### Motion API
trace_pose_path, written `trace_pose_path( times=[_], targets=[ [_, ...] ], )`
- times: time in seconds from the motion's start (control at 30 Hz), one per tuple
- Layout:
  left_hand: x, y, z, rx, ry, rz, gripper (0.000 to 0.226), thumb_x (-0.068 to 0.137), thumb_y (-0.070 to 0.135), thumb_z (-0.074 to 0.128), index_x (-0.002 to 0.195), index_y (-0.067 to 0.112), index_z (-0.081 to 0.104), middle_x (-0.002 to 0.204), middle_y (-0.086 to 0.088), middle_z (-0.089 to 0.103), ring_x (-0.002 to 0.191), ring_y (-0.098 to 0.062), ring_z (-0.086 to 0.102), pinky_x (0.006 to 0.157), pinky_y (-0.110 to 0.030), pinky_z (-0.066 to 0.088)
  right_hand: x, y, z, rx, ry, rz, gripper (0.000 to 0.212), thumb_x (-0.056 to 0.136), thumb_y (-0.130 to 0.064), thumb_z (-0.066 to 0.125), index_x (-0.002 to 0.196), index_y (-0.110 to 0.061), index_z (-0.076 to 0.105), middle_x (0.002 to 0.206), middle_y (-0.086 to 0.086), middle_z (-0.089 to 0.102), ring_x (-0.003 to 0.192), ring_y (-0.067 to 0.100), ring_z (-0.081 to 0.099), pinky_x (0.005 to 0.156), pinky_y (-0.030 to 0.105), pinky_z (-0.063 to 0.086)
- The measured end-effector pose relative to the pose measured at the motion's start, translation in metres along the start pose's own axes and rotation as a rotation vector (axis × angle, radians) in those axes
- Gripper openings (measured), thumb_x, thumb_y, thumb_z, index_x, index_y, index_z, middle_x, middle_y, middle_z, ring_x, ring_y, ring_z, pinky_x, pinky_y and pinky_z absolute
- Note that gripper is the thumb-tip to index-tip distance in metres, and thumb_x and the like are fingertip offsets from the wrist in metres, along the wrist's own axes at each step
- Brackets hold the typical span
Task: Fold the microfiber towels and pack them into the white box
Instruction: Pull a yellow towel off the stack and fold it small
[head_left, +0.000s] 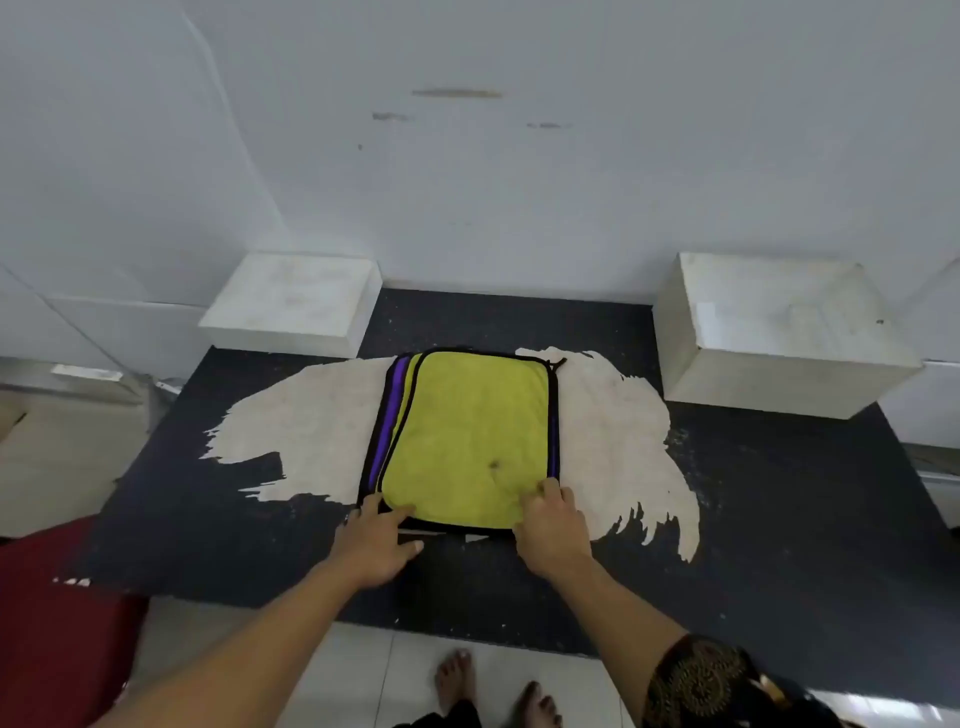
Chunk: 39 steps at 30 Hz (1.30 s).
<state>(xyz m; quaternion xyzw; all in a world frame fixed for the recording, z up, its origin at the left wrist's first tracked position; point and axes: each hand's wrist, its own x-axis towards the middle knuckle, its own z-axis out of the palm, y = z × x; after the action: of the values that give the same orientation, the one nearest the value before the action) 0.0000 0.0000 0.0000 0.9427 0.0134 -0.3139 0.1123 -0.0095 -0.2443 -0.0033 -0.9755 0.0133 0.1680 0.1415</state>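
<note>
A stack of microfiber towels lies flat in the middle of the dark table (779, 493). The top towel (467, 431) is yellow-green with a black hem, and purple towel edges (387, 415) show along the stack's left side. My left hand (376, 545) grips the near left corner of the stack, fingers on the top towel. My right hand (550, 525) pinches the near right corner. A white box (779, 332) stands at the back right of the table. A lower white box (293, 304) sits at the back left.
The table's black surface has a large worn pale patch (613, 431) around the towels. A white wall (519, 156) rises right behind the boxes. A red object (57, 623) sits on the floor at the left. Bare feet (493, 686) stand on pale tiles below the table's front edge.
</note>
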Motion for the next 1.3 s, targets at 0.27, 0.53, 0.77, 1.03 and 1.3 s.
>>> trace_pose_path(
  times=[0.27, 0.53, 0.77, 1.03, 1.3],
  targets=[
    [0.021, -0.003, -0.004, -0.409, 0.303, -0.096, 0.023, 0.09, 0.032, 0.061, 0.107, 0.022, 0.074, 0.122, -0.004, 0.063, 0.098, -0.02, 0.059, 0.089, -0.038, 0.051, 0.009, -0.012, 0.006, 0.036, 0.115, 0.17, 0.028, 0.086, -0.006, 0.055, 0.109, -0.017, 0.066, 0.13, 0.003, 0.045, 0.115, 0.023, 0.044, 0.091, 0.037, 0.048],
    [0.038, -0.017, -0.02, -0.499, 0.344, -0.221, 0.041, 0.08, 0.023, 0.069, 0.118, 0.018, 0.055, 0.101, 0.0, 0.065, 0.084, -0.019, 0.058, 0.065, -0.03, 0.044, 0.021, -0.022, 0.003, 0.043, 0.117, 0.293, 0.025, 0.086, -0.004, 0.056, 0.109, -0.014, 0.063, 0.125, 0.004, 0.046, 0.11, 0.023, 0.045, 0.089, 0.035, 0.048],
    [0.048, -0.015, -0.02, -0.487, 0.43, -0.171, 0.047, 0.076, 0.028, 0.077, 0.117, 0.018, 0.058, 0.09, 0.003, 0.063, 0.079, -0.016, 0.058, 0.063, -0.029, 0.044, 0.035, -0.027, 0.009, -0.042, 0.113, 0.344, 0.036, 0.082, -0.014, 0.056, 0.118, -0.015, 0.054, 0.124, 0.008, 0.043, 0.106, 0.026, 0.043, 0.088, 0.036, 0.037],
    [0.046, -0.013, -0.009, -0.512, 0.459, -0.159, 0.035, 0.082, 0.028, 0.074, 0.112, 0.015, 0.064, 0.084, 0.007, 0.062, 0.076, -0.014, 0.057, 0.065, -0.027, 0.043, 0.044, -0.026, 0.011, -0.033, 0.123, 0.4, 0.044, 0.078, -0.021, 0.058, 0.119, -0.017, 0.043, 0.116, 0.008, 0.044, 0.098, 0.026, 0.044, 0.077, 0.037, 0.029],
    [0.057, -0.014, -0.013, -0.957, 0.376, -0.157, 0.016, 0.086, 0.026, 0.072, 0.1, 0.021, 0.065, 0.094, 0.001, 0.07, 0.087, -0.017, 0.067, 0.072, -0.03, 0.054, 0.047, -0.016, 0.001, 0.053, 0.032, 0.439, 0.063, 0.079, -0.021, 0.063, 0.129, -0.017, 0.025, 0.118, 0.008, 0.041, 0.09, 0.023, 0.053, 0.073, 0.033, 0.034]
  ],
)
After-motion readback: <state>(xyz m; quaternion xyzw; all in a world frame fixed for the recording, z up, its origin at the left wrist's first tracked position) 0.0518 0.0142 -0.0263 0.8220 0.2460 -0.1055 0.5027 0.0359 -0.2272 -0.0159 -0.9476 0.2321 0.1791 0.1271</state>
